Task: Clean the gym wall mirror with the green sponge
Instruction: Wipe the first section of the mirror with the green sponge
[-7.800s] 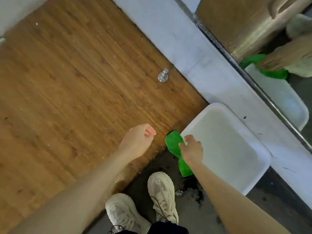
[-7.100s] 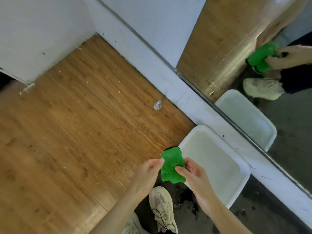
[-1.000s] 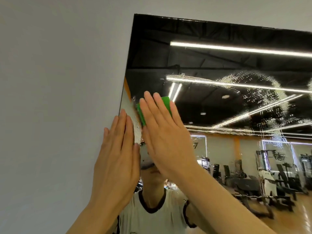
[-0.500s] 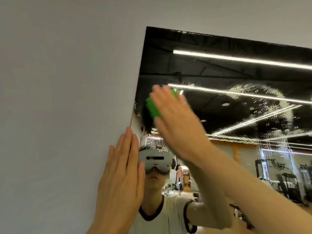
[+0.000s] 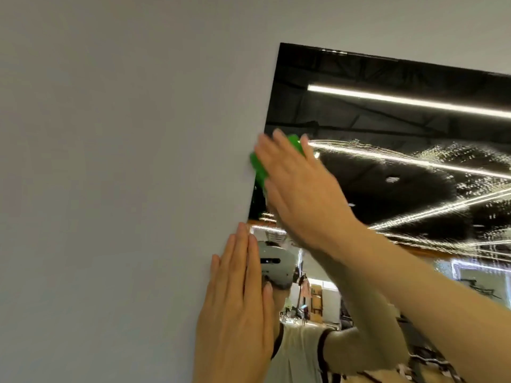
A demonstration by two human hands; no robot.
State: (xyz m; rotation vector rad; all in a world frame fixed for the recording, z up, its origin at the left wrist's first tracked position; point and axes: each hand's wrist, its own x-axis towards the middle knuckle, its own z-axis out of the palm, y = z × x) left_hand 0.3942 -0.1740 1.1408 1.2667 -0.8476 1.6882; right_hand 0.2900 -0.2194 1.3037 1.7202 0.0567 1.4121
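The wall mirror (image 5: 387, 128) fills the upper right of the head view, its top left corner in sight. My right hand (image 5: 301, 189) lies flat with straight fingers on the green sponge (image 5: 258, 164) and presses it against the glass at the mirror's left edge. Only the sponge's left side and a bit of its top show past my fingers. My left hand (image 5: 237, 308) rests flat, fingers together, on the wall and the mirror's left edge, below the sponge. Wet streaks and droplets (image 5: 431, 167) cover the glass to the right.
A plain grey wall (image 5: 124, 189) takes up the whole left half and runs above the mirror. The glass reflects ceiling light strips, gym machines and a person in a headset and white shirt.
My right hand has slid the sponge left and slightly up, from inside the glass to the mirror's left edge. The view has turned left. My left hand stays flat on the wall.
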